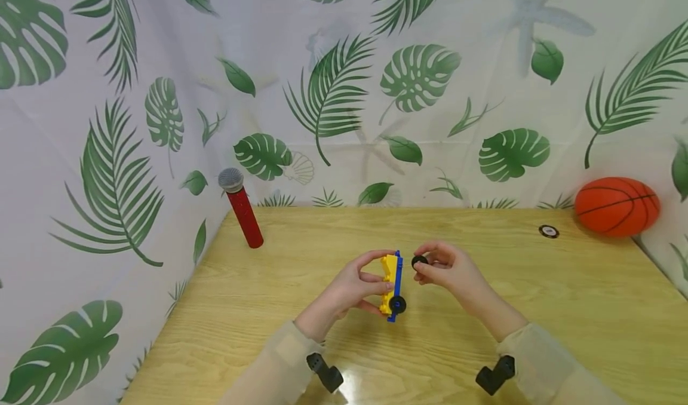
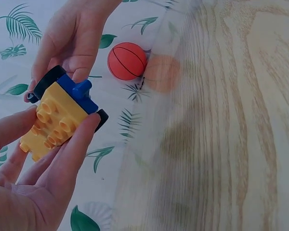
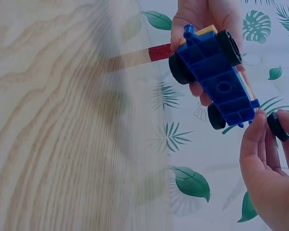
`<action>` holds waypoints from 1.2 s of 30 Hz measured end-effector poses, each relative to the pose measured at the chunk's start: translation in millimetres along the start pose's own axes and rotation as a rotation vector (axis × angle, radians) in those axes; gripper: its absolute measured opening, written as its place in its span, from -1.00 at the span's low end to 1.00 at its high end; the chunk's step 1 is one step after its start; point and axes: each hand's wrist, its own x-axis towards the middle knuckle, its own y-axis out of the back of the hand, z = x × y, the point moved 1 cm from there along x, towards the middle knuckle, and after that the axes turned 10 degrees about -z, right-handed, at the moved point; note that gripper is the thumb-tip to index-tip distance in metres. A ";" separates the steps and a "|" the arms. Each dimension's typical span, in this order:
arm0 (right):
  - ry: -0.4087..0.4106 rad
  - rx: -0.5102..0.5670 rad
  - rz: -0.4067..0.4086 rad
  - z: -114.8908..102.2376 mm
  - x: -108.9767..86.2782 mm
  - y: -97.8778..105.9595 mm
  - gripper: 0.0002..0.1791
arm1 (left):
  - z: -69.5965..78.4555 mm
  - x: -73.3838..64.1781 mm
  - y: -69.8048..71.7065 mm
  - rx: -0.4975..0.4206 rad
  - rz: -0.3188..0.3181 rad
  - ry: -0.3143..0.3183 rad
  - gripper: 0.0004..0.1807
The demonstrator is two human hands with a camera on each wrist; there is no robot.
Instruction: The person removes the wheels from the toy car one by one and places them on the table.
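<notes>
The left hand (image 1: 352, 285) grasps the toy car (image 1: 398, 278) by its yellow body (image 1: 388, 269), fingers on one side and thumb on the other; the car is stood on end between the two hands, its blue underside (image 3: 222, 85) turned toward the right hand (image 1: 448, 269); the right hand pinches a loose black wheel (image 1: 419, 262) between thumb and fingertips, just beside the car's far end and, in the head view, apart from it.

In the right wrist view three fitted wheels (image 3: 180, 69) show on the chassis; the remaining corner, nearest the right hand, shows a bare blue stub (image 3: 254, 103); the step in hand therefore looks like mounting the last wheel. The next move seems to call for the left hand to keep the body firm while the right lines the wheel's centre up with that stub and presses it straight on; a tilted push could twist the car in its grasp.

Beyond the hands lies the wooden tabletop (image 1: 317, 229); at its far left is a red microphone (image 1: 244, 211) with a grey head; at the far right, a small dark disc (image 1: 549, 231) lies near an orange basketball (image 1: 617, 206); leaf-printed cloth (image 1: 344, 178) hangs behind.
</notes>
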 end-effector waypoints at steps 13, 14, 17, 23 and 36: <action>-0.006 0.056 -0.029 8.1 -5.1 2.2 -0.51 | -6.3 -2.9 0.4 -0.006 0.011 0.004 -0.38; -0.009 0.063 -0.027 8.4 -5.3 2.9 -0.49 | -6.6 -2.9 0.5 -0.007 0.012 0.001 -0.37; -0.020 0.077 -0.026 9.0 -4.9 5.1 -0.45 | -5.9 -2.8 1.2 -0.009 0.015 -0.005 -0.36; -0.044 0.068 -0.023 12.4 -2.1 9.6 -0.40 | -4.8 -2.4 2.3 0.002 0.020 -0.011 -0.36; -0.138 0.042 -0.010 25.4 14.3 25.6 -0.39 | -2.3 -2.1 3.9 0.017 0.040 -0.010 -0.36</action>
